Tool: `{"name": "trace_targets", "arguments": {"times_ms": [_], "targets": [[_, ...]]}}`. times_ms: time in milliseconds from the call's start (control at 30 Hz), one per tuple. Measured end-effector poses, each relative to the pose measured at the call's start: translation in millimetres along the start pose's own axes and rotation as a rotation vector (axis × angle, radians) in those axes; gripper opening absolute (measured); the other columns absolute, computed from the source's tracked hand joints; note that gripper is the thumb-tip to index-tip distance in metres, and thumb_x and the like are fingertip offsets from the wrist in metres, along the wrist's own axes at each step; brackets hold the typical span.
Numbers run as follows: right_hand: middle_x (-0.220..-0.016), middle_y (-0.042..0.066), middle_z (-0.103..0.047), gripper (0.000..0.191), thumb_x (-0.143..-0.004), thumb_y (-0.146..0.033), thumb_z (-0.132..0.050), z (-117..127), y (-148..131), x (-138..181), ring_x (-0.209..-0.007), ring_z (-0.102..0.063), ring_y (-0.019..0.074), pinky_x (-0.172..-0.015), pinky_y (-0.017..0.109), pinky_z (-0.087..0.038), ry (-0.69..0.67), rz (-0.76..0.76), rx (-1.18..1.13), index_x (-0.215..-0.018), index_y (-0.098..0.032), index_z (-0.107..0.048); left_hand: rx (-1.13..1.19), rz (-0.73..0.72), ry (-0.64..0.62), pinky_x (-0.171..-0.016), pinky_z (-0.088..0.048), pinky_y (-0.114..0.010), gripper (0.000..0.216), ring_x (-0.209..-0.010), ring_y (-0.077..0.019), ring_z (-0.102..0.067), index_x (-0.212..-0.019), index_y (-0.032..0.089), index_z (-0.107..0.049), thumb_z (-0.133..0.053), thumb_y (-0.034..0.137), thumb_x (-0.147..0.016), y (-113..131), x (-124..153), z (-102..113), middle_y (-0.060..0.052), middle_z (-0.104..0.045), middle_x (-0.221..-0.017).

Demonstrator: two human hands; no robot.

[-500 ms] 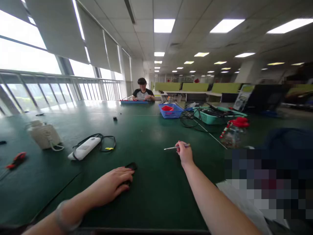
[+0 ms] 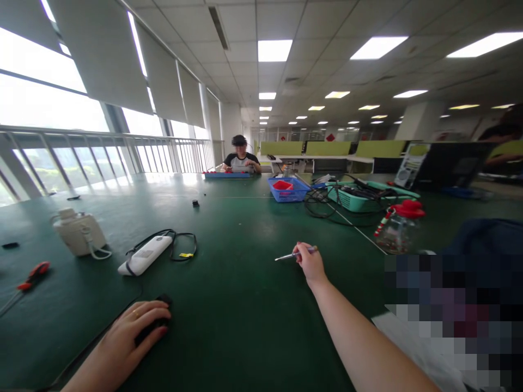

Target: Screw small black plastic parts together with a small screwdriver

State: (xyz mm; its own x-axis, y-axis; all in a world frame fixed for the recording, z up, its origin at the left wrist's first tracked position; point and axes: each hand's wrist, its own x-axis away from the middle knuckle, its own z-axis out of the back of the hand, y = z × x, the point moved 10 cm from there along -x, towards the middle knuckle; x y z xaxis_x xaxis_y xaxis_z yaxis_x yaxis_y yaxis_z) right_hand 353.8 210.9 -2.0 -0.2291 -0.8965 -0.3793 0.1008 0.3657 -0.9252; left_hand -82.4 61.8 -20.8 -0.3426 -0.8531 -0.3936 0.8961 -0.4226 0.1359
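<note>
left hand (image 2: 128, 329) rests on worktop (image 2: 245, 337), grip curled over small black device (image 2: 164, 299); right hand (image 2: 312, 265) pinches thin screwdriver (image 2: 286, 257), tip well apart from device.

black object (image 2: 164, 300) mostly hidden under left hand (image 2: 126, 337), unidentifiable

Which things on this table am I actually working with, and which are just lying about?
In hand: black gadget under the left hand; screwdriver in the right hand.
Lying about: white gadget with a black cord, cream box, red-handled pliers, blue basket, green basket, red-lidded jar.
</note>
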Motion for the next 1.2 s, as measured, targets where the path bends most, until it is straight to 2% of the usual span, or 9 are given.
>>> {"name": "trace_targets", "arguments": {"times_ms": [233,500,800,1200], "targets": [[-0.048,-0.003,-0.045,0.036,-0.081,-0.045,-0.057,-14,1,-3,-0.045,-0.041,0.0108,-0.044,0.023,-0.030,-0.088,-0.049,-0.076,-0.055,-0.020,-0.057,0.019,0.039,0.036,-0.098,-0.053,-0.039,0.023,-0.117,-0.0240,-0.061,-0.102,0.031,-0.069,-0.059,0.044,-0.086,-3,0,1,-0.001,-0.064,-0.127],[-0.048,-0.003,-0.045,0.041,-0.079,-0.055,-0.059,-32,10,-7,-0.043,-0.037,0.0107,-0.040,0.023,-0.026,-0.158,-0.083,-0.125,-0.057,-0.020,-0.058,0.024,0.098,-0.031,-0.095,-0.055,-0.033,0.022,-0.113,-0.0212,-0.065,-0.103,0.031,-0.069,-0.057,0.042,-0.088,-4,-4,-3,-0.001,-0.065,-0.128],[-0.048,-0.002,-0.045,0.041,-0.081,-0.051,-0.059,-41,8,-7,-0.044,-0.039,0.0110,-0.041,0.023,-0.026,-0.213,-0.075,-0.092,-0.056,-0.019,-0.058,0.064,0.102,-0.046,-0.097,-0.054,-0.037,0.019,-0.116,-0.0235,-0.062,-0.099,0.031,-0.070,-0.059,0.039,-0.087,-5,-6,-3,-0.002,-0.065,-0.128],[-0.051,-0.002,-0.048,0.040,-0.080,-0.053,-0.061,-41,3,-4,-0.047,-0.041,0.0113,-0.043,0.023,-0.030,-0.247,-0.101,-0.122,-0.058,-0.020,-0.059,0.064,0.091,-0.044,-0.098,-0.053,-0.040,0.020,-0.115,-0.0244,-0.062,-0.099,0.030,-0.071,-0.058,0.041,-0.088,6,-10,4,-0.003,-0.065,-0.127]]}}
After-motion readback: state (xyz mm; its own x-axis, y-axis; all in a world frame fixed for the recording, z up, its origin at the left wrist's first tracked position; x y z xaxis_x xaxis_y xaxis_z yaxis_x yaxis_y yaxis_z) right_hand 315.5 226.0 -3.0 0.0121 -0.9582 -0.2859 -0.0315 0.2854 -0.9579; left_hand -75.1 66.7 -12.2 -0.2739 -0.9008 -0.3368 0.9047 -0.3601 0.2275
